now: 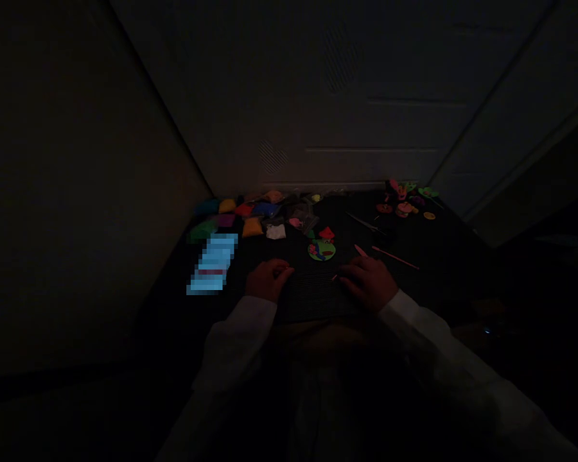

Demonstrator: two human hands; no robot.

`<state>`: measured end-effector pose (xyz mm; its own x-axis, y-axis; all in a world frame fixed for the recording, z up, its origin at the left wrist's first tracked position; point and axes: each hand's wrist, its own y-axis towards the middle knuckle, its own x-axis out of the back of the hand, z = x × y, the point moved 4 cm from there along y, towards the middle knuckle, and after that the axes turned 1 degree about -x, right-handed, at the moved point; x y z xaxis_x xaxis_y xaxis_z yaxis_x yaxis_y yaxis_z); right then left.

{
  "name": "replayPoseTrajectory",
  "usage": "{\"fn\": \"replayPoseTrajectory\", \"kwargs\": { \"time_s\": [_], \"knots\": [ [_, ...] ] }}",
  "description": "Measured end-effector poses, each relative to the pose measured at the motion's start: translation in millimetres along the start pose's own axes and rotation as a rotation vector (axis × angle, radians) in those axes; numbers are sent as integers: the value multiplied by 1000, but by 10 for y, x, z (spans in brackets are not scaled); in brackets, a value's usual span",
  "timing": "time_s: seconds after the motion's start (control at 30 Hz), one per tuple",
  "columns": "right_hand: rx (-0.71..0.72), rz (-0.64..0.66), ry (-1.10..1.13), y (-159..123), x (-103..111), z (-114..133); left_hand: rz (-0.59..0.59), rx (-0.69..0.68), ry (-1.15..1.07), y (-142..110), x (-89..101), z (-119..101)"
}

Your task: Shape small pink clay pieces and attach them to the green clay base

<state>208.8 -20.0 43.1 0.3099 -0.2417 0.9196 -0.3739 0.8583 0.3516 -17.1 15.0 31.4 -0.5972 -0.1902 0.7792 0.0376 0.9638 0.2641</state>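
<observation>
The scene is very dark. My left hand (268,278) rests on a dark mat (313,289), fingers curled loosely, and nothing shows in it. My right hand (368,280) lies on the mat too, its fingers closed on a thin pink stick (336,277) whose tip pokes out to the left. Just beyond both hands sits a round green clay piece (322,249) with red bits on it, and a red clay lump (326,233) lies behind that.
Several small bags of coloured clay (250,212) lie at the back left. A blurred blue sheet (212,263) is at the left. Pink modelling tools (395,258) lie to the right, finished clay figures (404,200) at the back right. White walls enclose the table.
</observation>
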Motion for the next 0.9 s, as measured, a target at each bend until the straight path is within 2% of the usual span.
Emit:
{"fn": "replayPoseTrajectory", "kwargs": {
  "time_s": [0.2,0.5,0.73,0.9],
  "knots": [
    [28,10,51,82,-43,136,3,-57,2,-28,33,-75],
    [-89,15,16,-12,-1,-121,9,-64,5,-40,40,-114],
    [60,69,-88,-45,3,186,2,-53,-21,-47,31,-131],
    [75,128,-114,-95,-20,207,11,-71,-18,-50,26,-126]
  ]
}}
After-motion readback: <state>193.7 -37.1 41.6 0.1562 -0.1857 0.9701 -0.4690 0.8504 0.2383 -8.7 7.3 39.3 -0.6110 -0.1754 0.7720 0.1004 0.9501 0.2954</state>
